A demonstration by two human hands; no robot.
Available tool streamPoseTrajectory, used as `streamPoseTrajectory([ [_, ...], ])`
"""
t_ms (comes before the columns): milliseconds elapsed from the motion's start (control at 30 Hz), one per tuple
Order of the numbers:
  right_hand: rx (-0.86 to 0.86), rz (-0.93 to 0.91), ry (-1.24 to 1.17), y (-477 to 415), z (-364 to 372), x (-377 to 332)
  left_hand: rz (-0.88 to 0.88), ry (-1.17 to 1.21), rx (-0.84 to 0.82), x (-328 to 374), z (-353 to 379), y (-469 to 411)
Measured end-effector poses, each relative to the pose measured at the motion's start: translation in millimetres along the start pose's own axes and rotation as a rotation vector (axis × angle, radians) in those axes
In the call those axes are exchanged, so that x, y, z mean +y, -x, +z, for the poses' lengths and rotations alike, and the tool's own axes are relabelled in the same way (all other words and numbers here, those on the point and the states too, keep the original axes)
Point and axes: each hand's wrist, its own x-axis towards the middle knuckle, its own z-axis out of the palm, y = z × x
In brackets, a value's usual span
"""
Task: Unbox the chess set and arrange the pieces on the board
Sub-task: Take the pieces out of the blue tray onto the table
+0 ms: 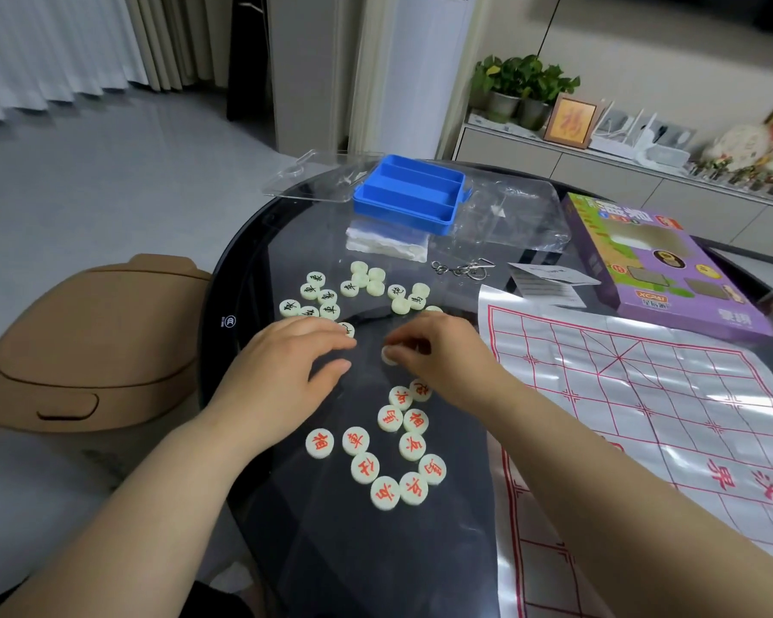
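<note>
Cream-coloured red-lettered pieces (pixel 391 448) lie face up in a loose cluster on the dark glass table (pixel 251 269) nearest you. The dark-lettered pieces (pixel 320 301) are scattered farther out, a few of them showing blank faces. Both groups sit to the left of the board sheet (pixel 643 394). Between them your right hand (pixel 438 354) pinches one blank-faced piece (pixel 389 356) between thumb and curled fingertips; whether it touches the glass cannot be told. Your left hand (pixel 286 363) is just beside it, palm down, fingers stretched out and gripping nothing, with its fingertips at a half-hidden piece (pixel 348 328). The board sheet, a shiny creased film printed with a red grid, is spread flat over the right side of the table. Beyond the pieces stands an open blue box (pixel 409 194) divided into long compartments. A crumpled white bag (pixel 387 243) lies just in front of it and clear plastic packaging (pixel 313 176) to its left. A metal ring puzzle (pixel 460 267) and a folded leaflet (pixel 550 283) lie near the sheet's far corner, and a purple carton (pixel 657 269) rests along its far edge. On the floor to the left of the table sits a tan lidded bin (pixel 86 341).
</note>
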Motion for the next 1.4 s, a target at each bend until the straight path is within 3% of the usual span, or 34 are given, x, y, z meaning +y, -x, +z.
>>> streamPoseTrajectory([
  [100,0.004,-0.030,-0.003,-6.5,3.1,-6.4,-0.004,0.026,-0.010,-0.4,-1.1,-2.1],
  [300,0.312,0.098,0.009,-12.9,-21.2,22.3,0.011,0.030,-0.033,0.4,-4.8,-24.6],
  [533,0.151,0.092,0.184,-0.9,-20.1,35.9,0.083,-0.199,-0.252,18.9,20.3,-75.5],
  [800,0.137,0.064,0.308,0.7,-22.8,33.3,0.350,-0.397,-0.336,37.1,40.5,-109.0],
  [1100,0.131,0.025,0.388,9.0,-34.7,42.1,0.460,-0.668,-0.312,43.5,48.9,-109.4],
  [1267,0.177,0.146,0.039,4.3,-38.3,49.8,0.334,-0.509,-0.262,43.9,40.8,-101.4],
  [1400,0.087,0.228,-0.071,3.0,-42.0,50.6,0.009,0.116,-0.056,45.5,19.0,-87.2],
])
